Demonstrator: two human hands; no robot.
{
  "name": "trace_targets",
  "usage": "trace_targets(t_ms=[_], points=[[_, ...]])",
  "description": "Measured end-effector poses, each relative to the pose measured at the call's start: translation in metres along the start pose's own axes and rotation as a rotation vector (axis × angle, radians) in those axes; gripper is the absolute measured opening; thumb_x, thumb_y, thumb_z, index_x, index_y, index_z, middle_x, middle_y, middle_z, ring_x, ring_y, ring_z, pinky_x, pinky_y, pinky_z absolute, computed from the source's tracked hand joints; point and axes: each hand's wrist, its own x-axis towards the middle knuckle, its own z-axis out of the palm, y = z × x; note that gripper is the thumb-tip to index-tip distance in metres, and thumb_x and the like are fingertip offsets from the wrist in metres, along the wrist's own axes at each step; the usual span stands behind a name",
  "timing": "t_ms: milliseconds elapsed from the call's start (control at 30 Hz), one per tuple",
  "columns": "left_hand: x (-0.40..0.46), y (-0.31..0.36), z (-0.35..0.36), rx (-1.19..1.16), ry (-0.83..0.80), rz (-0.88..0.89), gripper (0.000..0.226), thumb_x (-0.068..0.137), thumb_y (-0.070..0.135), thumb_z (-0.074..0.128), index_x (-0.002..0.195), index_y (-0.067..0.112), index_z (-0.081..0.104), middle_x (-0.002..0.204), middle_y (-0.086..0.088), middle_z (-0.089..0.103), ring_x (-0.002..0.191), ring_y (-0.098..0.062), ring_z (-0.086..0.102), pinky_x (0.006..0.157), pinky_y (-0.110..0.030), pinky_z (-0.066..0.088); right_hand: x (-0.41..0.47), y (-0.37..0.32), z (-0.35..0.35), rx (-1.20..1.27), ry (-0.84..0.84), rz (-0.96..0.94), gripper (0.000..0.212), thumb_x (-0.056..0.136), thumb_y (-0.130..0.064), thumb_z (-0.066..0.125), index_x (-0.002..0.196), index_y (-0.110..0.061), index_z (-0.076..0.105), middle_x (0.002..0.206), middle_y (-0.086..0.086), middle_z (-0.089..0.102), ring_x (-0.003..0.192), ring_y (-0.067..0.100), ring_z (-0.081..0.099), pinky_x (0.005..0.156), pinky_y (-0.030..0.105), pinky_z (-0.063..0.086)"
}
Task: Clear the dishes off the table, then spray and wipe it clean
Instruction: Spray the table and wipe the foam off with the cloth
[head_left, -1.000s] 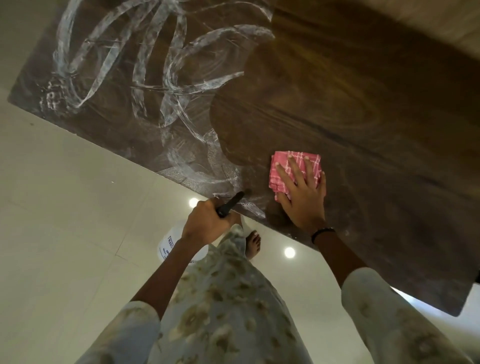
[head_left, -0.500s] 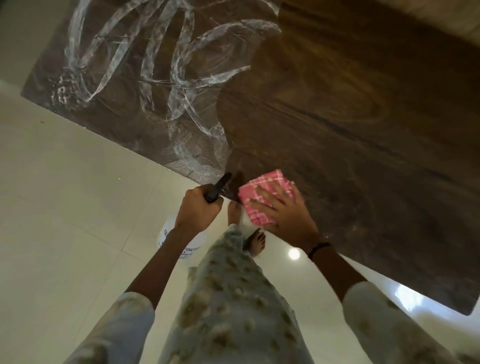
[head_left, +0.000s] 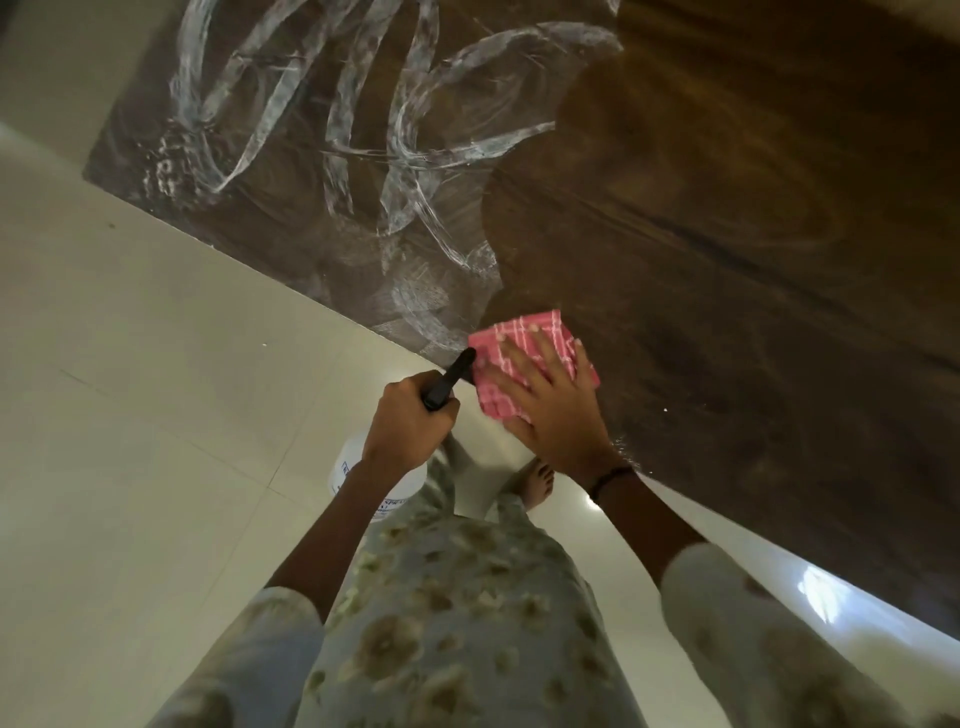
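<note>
A dark wooden table runs across the upper part of the view. White foam streaks cover its left half; the right half looks dark and wiped. My right hand lies flat, fingers spread, pressing a folded pink checked cloth onto the table at its near edge. My left hand is closed around the black trigger head of a white spray bottle, held just off the table edge, over the floor. The bottle body is mostly hidden under my hand.
Pale glossy floor tiles spread below and left of the table. My legs in floral trousers and a bare foot stand close to the table edge. No dishes show on the table.
My right hand slid the pink cloth left along the near table edge toward the foam, then slightly up onto the table. My left hand kept holding the spray bottle.
</note>
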Motion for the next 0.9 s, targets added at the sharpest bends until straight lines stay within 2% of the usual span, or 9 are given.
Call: trace_targets(t_ms=[100,200,333,467,567,667,767,900], points=[[0.0,-0.003,-0.008,0.025,-0.03,-0.012,0.012,0.077,0.012,0.061,0.066,0.012,0.058,0.051,-0.004,0.046,0.046,-0.017,0.03,0.051,-0.025,0.03,-0.03,0.017,0.001,-0.036,-0.047,0.0,0.065,0.089,-0.055,0.047,0.146,-0.036,0.023,0.154,0.002,0.03,0.143,0.033,0.021,0.11,0.066,0.019],[0.003,-0.009,-0.012,0.086,-0.063,-0.043,0.024,0.078,0.017,0.061,0.057,0.018,0.05,0.05,-0.001,0.044,0.043,-0.016,0.031,0.049,-0.025,0.029,-0.032,0.026,-0.006,-0.029,-0.093,0.162,0.063,0.089,-0.058,0.035,0.146,-0.036,0.023,0.154,0.004,0.03,0.144,0.033,0.017,0.111,0.066,0.017],[0.005,-0.01,-0.016,0.167,-0.038,-0.107,0.038,0.08,0.029,0.062,0.051,0.022,0.038,0.047,0.005,0.036,0.04,-0.015,0.031,0.046,-0.024,0.029,-0.013,0.03,-0.013,-0.03,-0.152,0.227,0.064,0.088,-0.057,0.03,0.147,-0.034,0.022,0.155,0.005,0.026,0.145,0.032,0.012,0.11,0.066,0.017],[0.013,-0.009,-0.028,0.088,-0.008,-0.094,0.033,0.079,0.019,0.061,0.052,0.019,0.042,0.047,0.001,0.038,0.043,-0.02,0.033,0.046,-0.024,0.026,0.013,0.036,-0.019,-0.007,-0.101,0.249,0.067,0.088,-0.054,0.041,0.148,-0.033,0.02,0.157,0.005,0.022,0.145,0.033,0.011,0.11,0.068,0.017],[0.023,-0.009,-0.035,0.087,0.0,-0.099,0.023,0.077,0.02,0.061,0.057,0.019,0.05,0.05,0.0,0.043,0.047,-0.024,0.039,0.05,-0.025,0.031,0.043,0.032,-0.023,0.005,-0.052,0.305,0.07,0.088,-0.049,0.053,0.148,-0.032,0.021,0.158,0.005,0.019,0.145,0.035,0.01,0.11,0.068,0.013],[0.03,-0.007,-0.041,0.11,0.002,-0.095,0.021,0.076,0.021,0.061,0.057,0.02,0.051,0.051,-0.001,0.044,0.049,-0.025,0.041,0.052,-0.027,0.034,0.074,0.013,-0.023,0.024,-0.011,0.341,0.069,0.089,-0.048,0.052,0.148,-0.032,0.022,0.158,0.005,0.018,0.144,0.038,0.011,0.108,0.07,0.009],[0.034,-0.007,-0.049,0.059,0.041,-0.077,0.016,0.075,0.019,0.06,0.064,0.008,0.057,0.049,-0.002,0.042,0.047,-0.026,0.036,0.052,-0.027,0.032,0.095,-0.014,-0.019,0.025,0.0,0.297,0.066,0.089,-0.051,0.044,0.148,-0.032,0.023,0.158,0.005,0.02,0.145,0.036,0.013,0.108,0.071,0.012],[0.037,-0.009,-0.061,-0.038,0.094,-0.048,0.029,0.069,0.028,0.054,0.074,0.0,0.06,0.047,-0.002,0.036,0.049,-0.023,0.028,0.051,-0.031,0.032,0.081,-0.043,-0.008,-0.009,-0.026,0.067,0.055,0.093,-0.051,0.033,0.145,-0.034,0.03,0.155,0.002,0.028,0.144,0.033,0.021,0.106,0.068,0.022]])
